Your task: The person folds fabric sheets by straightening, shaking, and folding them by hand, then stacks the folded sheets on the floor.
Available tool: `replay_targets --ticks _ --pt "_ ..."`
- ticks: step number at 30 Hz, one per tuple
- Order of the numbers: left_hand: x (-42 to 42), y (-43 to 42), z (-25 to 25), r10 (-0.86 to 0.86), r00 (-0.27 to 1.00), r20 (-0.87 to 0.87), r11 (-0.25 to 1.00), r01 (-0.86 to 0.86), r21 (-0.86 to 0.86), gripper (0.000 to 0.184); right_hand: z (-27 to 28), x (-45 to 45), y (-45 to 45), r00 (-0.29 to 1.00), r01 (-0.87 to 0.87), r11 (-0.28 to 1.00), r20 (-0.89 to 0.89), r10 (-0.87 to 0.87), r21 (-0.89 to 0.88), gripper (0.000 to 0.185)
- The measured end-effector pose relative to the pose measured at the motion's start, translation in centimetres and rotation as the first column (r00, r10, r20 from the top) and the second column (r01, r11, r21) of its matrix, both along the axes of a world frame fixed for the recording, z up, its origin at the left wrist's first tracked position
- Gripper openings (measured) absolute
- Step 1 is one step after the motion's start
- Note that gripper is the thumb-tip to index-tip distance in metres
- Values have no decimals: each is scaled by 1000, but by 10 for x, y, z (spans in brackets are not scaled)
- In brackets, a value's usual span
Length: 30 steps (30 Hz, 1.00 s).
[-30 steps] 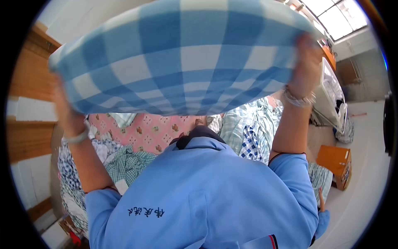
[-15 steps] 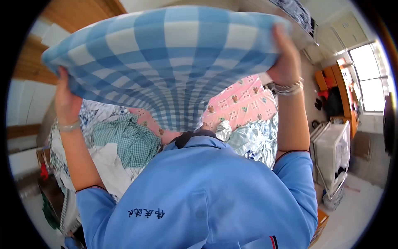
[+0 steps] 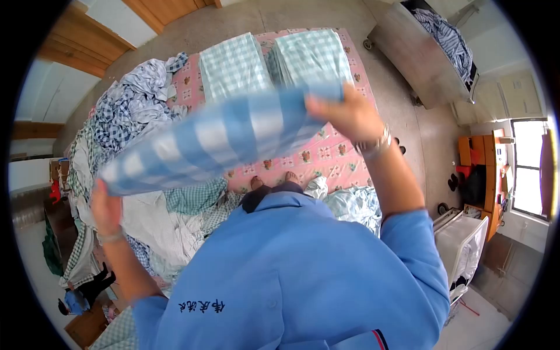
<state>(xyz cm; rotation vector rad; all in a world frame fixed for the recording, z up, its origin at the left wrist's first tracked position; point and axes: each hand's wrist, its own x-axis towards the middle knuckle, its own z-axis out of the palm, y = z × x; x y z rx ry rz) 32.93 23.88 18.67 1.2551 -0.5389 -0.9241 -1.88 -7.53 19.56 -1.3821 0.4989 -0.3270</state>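
The right hand (image 3: 335,105) pinches one end of the blue-and-white checked cloth (image 3: 219,143) between thumb and fingers, and the left hand (image 3: 108,207) grips the other end at its corner (some of those fingers are blurry or hidden, so I can't tell how tight). The cloth is up in the air between the two hands, its long side on a slant, low at the left hand and high at the right. The right hand is nearer to the two folded green checked piles (image 3: 236,67) on the pink flowered sheet (image 3: 335,169); the left hand is nearer to the messy heap of cloths (image 3: 125,111). Half a second ago the cloth was puffed out wide and hung down near the feet; now it is a thinner, tilted band, both hands look lower in view, and the folded piles show.
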Motion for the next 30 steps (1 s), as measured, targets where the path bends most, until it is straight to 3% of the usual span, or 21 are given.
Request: replay_targets --ticks 1,2,3,5,6,7,8,9,11,12,13,15,17,19,22,25,27,30 --pt "-3 24 -34 27 999 31 999 -28 30 37 -7 -17 2 962 -187 969 -229 148 -159 30" --pt "-3 59 -70 -34 992 125 984 12 177 40 -50 -33 11 972 -233 964 -61 226 -132 30" --pt "-28 73 -91 -67 993 93 988 53 144 42 -74 -50 20 950 -307 941 -103 295 -140 27" --pt "-81 73 -104 -16 951 -308 999 7 -32 41 -91 -77 52 960 -197 968 -173 222 153 19" --pt "-94 75 -115 96 886 -454 992 -46 120 39 -103 -86 63 953 -213 964 -183 240 157 19" --pt "-102 80 -125 224 789 -572 959 -73 274 37 -116 -94 72 984 -33 956 -161 83 290 20" --pt "-98 80 -130 130 819 -559 923 106 370 31 -121 -98 74 984 143 898 -161 -82 417 21" --pt "-94 79 -128 143 814 -563 924 94 371 31 -119 -99 69 984 131 899 -166 -67 417 21" --pt "-84 72 -109 72 930 -360 969 20 244 28 -105 -94 57 974 -22 966 -212 78 256 20" --pt "-82 72 -97 30 963 -269 994 -1 108 32 -86 -88 57 994 -9 982 -107 29 189 20" --pt "-88 62 -69 -11 983 -183 1000 11 -2 35 -69 -82 57 993 -11 982 -110 33 191 20" --pt "-90 62 -46 -15 984 -177 993 -6 -115 38 -47 -70 56 976 140 955 127 -178 262 23" --pt "-83 59 -55 181 902 -391 980 -201 -9 34 -45 -54 47 937 305 948 -207 -281 95 25" --pt "-46 36 -70 56 955 -290 996 -32 87 30 -46 -30 15 936 247 966 -276 -217 76 26" --pt "-27 1 -56 105 985 -140 990 -117 -76 32 -53 -3 -14 960 272 961 -57 -274 -46 29" --pt "-13 -21 -6 148 985 86 969 -127 -213 37 -11 24 -14 898 354 934 263 -354 47 29" --pt "9 -46 7 299 953 52 954 -297 -43 40 -10 42 -21 928 345 938 147 -343 10 29" --pt "11 -53 14 193 979 60 980 -191 -48 34 -14 45 -47 961 259 966 104 -257 -7 29"
